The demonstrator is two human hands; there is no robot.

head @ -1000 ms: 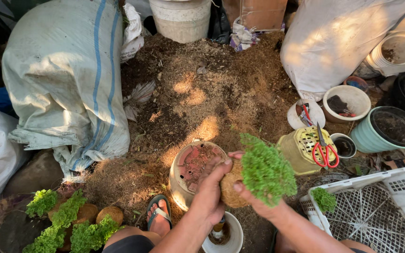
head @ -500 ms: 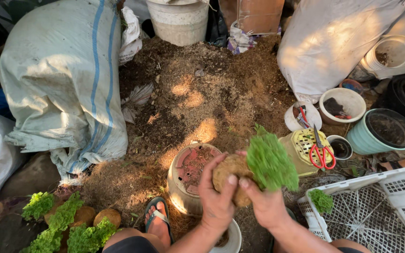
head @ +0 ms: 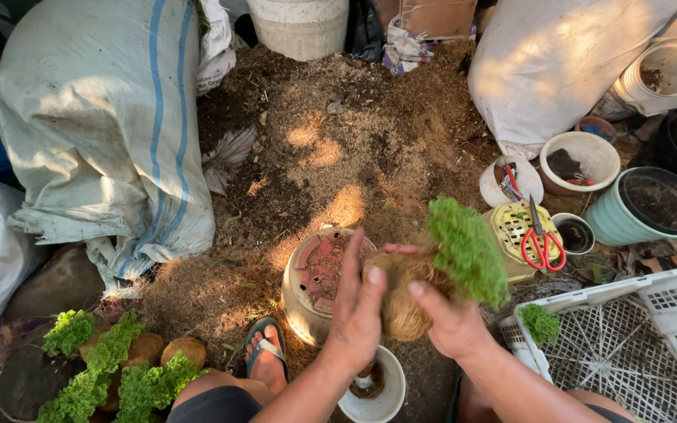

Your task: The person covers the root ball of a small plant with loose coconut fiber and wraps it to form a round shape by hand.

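A: What have your hands got?

B: My left hand (head: 358, 309) and right hand (head: 452, 325) are both on a fibre ball (head: 401, 301) with a leafy green plant (head: 468, 249) growing out of its top. The right grip is closed round the ball from below and beside. The left lies flat against its near side, fingers stretched up and mostly open, pressing rather than clutching.

A: Where is the ball?

B: Up in the air in front of me, just right of the pot (head: 319, 282) that stands on the ground, with my sandalled foot (head: 266, 354) below it.

A: Which step would you say this is?

B: I'd judge it as shaping: patting the husk firm round the roots so it stays a ball.

A: And the next move calls for what?

B: Probably turning it in the right grip while the left palm presses evenly, without crushing the leaves. The finished balls (head: 119, 364) lie at lower left, the white crate (head: 667, 305) holds one green sprig (head: 544, 323) at right, and red scissors (head: 541, 243) rest on a yellow tub (head: 511, 231) just beyond.
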